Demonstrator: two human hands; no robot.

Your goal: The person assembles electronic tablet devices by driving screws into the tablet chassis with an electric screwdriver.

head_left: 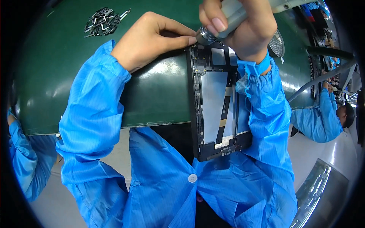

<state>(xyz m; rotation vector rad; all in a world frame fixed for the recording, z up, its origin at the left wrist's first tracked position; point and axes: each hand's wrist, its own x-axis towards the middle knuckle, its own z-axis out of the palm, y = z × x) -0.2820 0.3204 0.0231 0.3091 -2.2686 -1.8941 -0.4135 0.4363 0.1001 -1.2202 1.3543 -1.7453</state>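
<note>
An opened tablet-like device housing, black-framed with silver panels and dark strips inside, overhangs the table's near edge in front of me. My right hand grips a pale electric screwdriver with a metal collar, slanting down to the left. Its tip end sits at the housing's far left corner; the very tip is hidden. At that same corner, the thumb and forefinger of my left hand come together beside the collar. Whatever lies between those fingertips is too small to make out.
A pile of small black and silver parts lies on the green table at the far left. Beyond my right wrist is a round, ribbed silvery object. Co-workers in blue sleeves sit at right and left. A grey bar crosses at right.
</note>
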